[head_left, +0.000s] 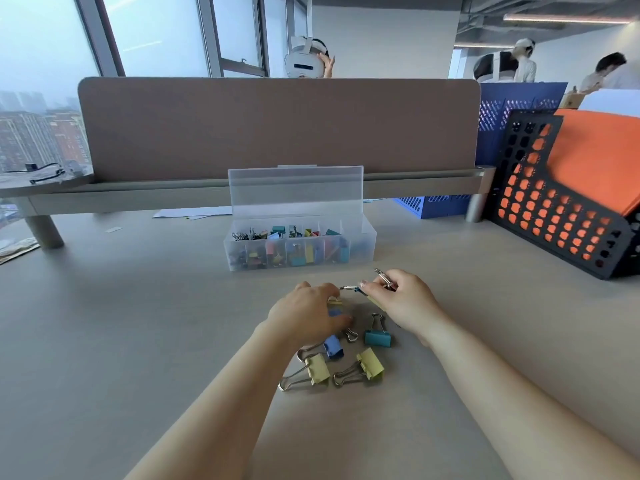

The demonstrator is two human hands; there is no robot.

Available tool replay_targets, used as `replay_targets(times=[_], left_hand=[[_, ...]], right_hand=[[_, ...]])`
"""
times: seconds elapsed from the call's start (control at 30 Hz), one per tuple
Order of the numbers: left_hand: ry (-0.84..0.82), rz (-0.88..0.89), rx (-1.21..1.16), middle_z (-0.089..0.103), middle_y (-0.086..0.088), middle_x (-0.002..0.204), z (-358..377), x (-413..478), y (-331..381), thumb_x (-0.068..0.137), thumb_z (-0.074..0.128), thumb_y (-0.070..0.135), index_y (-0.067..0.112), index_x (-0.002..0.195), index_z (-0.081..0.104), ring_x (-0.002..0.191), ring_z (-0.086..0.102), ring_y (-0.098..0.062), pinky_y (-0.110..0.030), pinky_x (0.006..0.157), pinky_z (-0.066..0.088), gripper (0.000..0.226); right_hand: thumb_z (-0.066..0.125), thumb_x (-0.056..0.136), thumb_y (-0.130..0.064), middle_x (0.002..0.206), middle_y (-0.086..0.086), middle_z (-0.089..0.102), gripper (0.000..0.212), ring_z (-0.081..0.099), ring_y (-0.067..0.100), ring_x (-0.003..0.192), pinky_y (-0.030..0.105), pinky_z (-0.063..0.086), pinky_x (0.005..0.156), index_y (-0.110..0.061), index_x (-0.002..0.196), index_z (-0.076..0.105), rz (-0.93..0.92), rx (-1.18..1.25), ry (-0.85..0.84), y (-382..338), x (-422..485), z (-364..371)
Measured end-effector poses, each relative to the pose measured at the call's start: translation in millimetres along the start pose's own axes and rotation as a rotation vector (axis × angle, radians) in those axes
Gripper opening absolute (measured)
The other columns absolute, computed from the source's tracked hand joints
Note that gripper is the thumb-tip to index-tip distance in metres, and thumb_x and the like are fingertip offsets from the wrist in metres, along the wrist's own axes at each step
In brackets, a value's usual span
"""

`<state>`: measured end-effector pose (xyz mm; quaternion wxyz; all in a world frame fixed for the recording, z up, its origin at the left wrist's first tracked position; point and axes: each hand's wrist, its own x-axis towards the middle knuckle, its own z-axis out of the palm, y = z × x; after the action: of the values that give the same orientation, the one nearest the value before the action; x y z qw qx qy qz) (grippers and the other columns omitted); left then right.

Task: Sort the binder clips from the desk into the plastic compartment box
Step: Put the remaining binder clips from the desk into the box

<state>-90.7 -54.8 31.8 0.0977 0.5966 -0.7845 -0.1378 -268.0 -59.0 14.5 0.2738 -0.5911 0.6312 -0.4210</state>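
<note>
Clips (377, 338) cluster near box (298, 261) front wall, desk (138, 323) strip between.

I get soft, hazy daylight from the windows (41, 57) far left, plus a ceiling strip light (568, 19) far right. Shadows on the desk (138, 341) faint; mild softness, fisheye bending at edges.

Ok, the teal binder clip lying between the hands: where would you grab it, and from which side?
Pinch the wire handles of the teal clip, coming down from the far side. They point away toward the compartment box, clear of the other clips, while the body lies on the desk. The right hand is nearest but holds a second clip.
</note>
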Motion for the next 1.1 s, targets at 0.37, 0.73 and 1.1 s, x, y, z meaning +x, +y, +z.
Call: replay_targets(times=[0.37,0.73,1.1], left_hand=[[-0.091,0.069,-0.122,0.025,-0.003,0.134,-7.8,0.2,-5.8,0.093,0.05,0.04,0.041,0.141,0.031,0.106,0.051,-0.02,-0.03,0.1,0.038,0.051],[-0.284,0.095,-0.193,0.026,0.005,0.129,-19.3,-2.0,-20.4,0.088,0.05,0.014,0.054,0.138,0.028,0.102,0.047,-0.016,-0.028,0.092,0.044,0.068],[-0.173,0.099,0.032,0.031,0.001,0.118,-8.9,2.6,-10.5,0.086,0.046,0.037,0.046,0.123,0.041,0.114,0.041,-0.024,-0.036,0.097,0.038,0.038]], right_hand=[[0.067,0.085,-0.042,0.067,-0.004,0.054,0.033,0.047,0.013,0.062,0.024,0.036,0.055,-0.01,0.084,0.061,0.001,0.022,-0.021,-1.4,-1.4,-2.5],[0.068,0.083,-0.042,0.063,-0.006,0.051,0.03,0.045,0.014,0.058,0.024,0.034,0.055,-0.013,0.079,0.06,0.019,0.088,-0.013,3.1,0.7,-3.3],[0.069,0.084,-0.039,0.063,-0.005,0.051,0.03,0.045,0.014,0.058,0.024,0.035,0.055,-0.009,0.081,0.062,0.016,0.133,0.03,1.1,-1.3,-2.3]])
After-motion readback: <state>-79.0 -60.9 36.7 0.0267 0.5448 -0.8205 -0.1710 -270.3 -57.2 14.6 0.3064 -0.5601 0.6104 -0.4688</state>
